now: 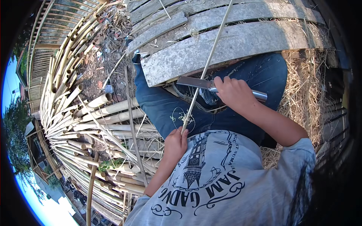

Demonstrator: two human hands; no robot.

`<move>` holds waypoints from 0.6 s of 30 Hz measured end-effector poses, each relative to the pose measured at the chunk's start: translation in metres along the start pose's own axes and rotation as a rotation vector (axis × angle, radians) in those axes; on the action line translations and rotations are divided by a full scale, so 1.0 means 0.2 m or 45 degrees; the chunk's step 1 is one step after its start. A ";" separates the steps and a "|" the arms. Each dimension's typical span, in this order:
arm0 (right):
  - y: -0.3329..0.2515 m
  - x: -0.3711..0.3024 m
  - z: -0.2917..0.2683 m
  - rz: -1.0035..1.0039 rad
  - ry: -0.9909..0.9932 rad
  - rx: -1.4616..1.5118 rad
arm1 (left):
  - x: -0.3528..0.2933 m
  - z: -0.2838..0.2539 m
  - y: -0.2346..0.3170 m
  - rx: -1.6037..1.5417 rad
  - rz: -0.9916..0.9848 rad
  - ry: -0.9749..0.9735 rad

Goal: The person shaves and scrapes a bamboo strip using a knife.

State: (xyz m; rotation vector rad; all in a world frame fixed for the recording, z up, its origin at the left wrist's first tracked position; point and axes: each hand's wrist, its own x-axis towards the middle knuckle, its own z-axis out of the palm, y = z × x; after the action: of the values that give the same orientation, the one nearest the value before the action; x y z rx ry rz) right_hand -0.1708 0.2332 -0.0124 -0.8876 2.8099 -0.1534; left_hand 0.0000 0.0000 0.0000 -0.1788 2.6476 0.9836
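Note:
A long thin bamboo strip (209, 56) slants from the far edge of the planks down to my lap. My left hand (175, 144) is closed round its near end, where curly shavings (185, 118) cling to the strip. My right hand (234, 92) grips the metal handle of a knife (193, 82). Its broad, flat blade points left and lies across the strip, farther along than my left hand. Whether the edge bites into the bamboo cannot be made out. My legs in blue jeans (160, 103) are spread under the work.
Weathered planks (233, 43) form a bench before me, with a loose short board (158, 32) on top. Many bamboo poles (113, 109) are stacked at my left, beside a bamboo fence (62, 22). Straw-like shavings (299, 90) cover the ground at my right.

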 end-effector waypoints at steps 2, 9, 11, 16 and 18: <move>0.11 0.08 -0.01 0.129 0.061 -0.005 | -0.01 -0.01 0.01 -0.043 -0.037 0.002; 0.03 0.04 -0.05 -0.113 0.133 -0.062 | 0.01 0.00 0.02 -0.036 -0.026 -0.008; 0.07 0.06 -0.02 -0.139 0.177 -0.082 | -0.01 -0.01 0.02 -0.041 -0.060 -0.042; 0.23 0.13 -0.05 0.109 0.172 -0.010 | -0.02 -0.02 0.01 -0.038 -0.103 -0.048; 0.19 0.12 -0.08 0.142 0.122 -0.008 | -0.01 -0.03 0.02 -0.009 -0.067 -0.053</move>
State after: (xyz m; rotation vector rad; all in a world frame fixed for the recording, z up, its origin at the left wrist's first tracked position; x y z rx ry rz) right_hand -0.2143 0.2512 -0.0059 -0.7417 2.9414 -0.1757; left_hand -0.0005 -0.0011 0.0062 -0.2262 2.5888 0.9691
